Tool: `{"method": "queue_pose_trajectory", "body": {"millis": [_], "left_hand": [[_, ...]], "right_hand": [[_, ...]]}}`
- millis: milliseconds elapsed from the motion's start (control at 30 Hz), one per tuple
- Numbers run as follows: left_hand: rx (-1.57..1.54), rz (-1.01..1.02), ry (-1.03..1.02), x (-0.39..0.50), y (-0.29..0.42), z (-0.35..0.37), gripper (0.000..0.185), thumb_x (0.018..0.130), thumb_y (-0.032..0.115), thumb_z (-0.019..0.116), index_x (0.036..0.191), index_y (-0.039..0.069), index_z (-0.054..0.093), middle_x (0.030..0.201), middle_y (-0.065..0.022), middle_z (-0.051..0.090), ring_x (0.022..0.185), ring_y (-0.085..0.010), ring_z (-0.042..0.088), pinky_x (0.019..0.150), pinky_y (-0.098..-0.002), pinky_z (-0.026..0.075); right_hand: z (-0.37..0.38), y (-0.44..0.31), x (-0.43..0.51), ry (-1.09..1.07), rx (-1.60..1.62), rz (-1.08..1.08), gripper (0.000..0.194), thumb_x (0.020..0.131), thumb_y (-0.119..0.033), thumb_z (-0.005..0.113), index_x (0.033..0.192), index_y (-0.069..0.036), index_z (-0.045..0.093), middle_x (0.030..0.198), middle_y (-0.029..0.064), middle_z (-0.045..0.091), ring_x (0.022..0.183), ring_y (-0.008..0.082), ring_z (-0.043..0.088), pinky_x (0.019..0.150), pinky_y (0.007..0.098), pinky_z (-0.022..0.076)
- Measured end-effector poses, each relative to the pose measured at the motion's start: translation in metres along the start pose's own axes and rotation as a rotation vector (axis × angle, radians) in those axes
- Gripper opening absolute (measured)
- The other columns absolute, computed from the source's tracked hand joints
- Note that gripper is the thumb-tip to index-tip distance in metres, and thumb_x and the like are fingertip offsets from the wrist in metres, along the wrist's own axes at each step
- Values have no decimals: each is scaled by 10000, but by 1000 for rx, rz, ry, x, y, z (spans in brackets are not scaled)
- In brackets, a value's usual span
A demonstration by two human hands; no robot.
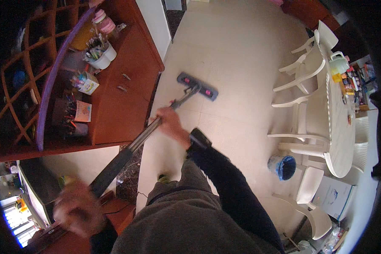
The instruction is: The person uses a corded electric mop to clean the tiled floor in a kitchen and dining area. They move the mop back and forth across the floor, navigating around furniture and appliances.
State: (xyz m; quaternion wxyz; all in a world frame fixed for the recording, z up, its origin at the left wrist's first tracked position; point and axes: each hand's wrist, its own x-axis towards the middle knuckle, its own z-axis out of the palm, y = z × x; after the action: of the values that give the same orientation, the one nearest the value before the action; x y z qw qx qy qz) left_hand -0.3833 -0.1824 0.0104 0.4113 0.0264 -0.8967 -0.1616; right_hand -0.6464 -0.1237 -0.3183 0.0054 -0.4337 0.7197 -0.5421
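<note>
A flat mop's pole [147,133] runs slantwise from the lower left up to its rectangular head. My right hand [170,122] is closed around the lower, metal part of the pole. Higher up, near the dark foam grip [112,173], my left hand [77,206] is wrapped around the pole; it is blurred. The mop head [197,86], dark with two pink parts on top, lies against the pale tiled floor [228,117]. A dark band [200,138] sits on my right wrist.
Left stands a reddish wooden cabinet [123,104] with pen holders [101,58] and a pink-lidded jar [104,22]. Right are white plastic chairs [308,70], a white table [341,143], a lined waste bin [282,167] and a white box [333,197]. A dark stone strip [130,174] borders the floor.
</note>
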Motion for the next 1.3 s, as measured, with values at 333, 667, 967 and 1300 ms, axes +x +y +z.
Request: {"method": "queue_pose_trajectory", "body": {"millis": [333, 667, 967, 1300], "left_hand": [[-506, -79, 488, 48, 4, -107, 153, 854, 196, 545, 854, 46, 571, 777, -101, 583, 639, -234, 553, 700, -395, 493], [66, -461, 339, 5, -29, -43, 102, 854, 113, 555, 756, 86, 560, 701, -88, 572, 584, -226, 550, 626, -414, 483], [-522, -367, 32, 3, -79, 75, 150, 885, 97, 528, 747, 41, 528, 601, -73, 517, 541, -192, 493, 623, -364, 451], [-894, -93, 111, 83, -114, 22, 155, 893, 154, 557, 784, 51, 597, 549, -34, 497, 476, -157, 478, 569, -327, 420]], "right_hand": [[11, -150, -37, -292, 291, -86, 245, 794, -267, 699, 701, -84, 565, 645, 126, 572, 632, 344, 600, 563, 459, 438], [57, -43, 37, -267, 196, -20, 123, 730, -230, 691, 781, -149, 614, 655, 100, 595, 641, 342, 613, 560, 458, 448], [47, 89, 94, -269, -64, -169, 94, 708, -144, 694, 697, -100, 611, 667, 88, 622, 691, 318, 614, 647, 417, 450], [2, -38, 53, -344, 140, 65, 134, 676, -69, 726, 759, -100, 626, 672, 107, 628, 710, 332, 627, 616, 443, 449]]}}
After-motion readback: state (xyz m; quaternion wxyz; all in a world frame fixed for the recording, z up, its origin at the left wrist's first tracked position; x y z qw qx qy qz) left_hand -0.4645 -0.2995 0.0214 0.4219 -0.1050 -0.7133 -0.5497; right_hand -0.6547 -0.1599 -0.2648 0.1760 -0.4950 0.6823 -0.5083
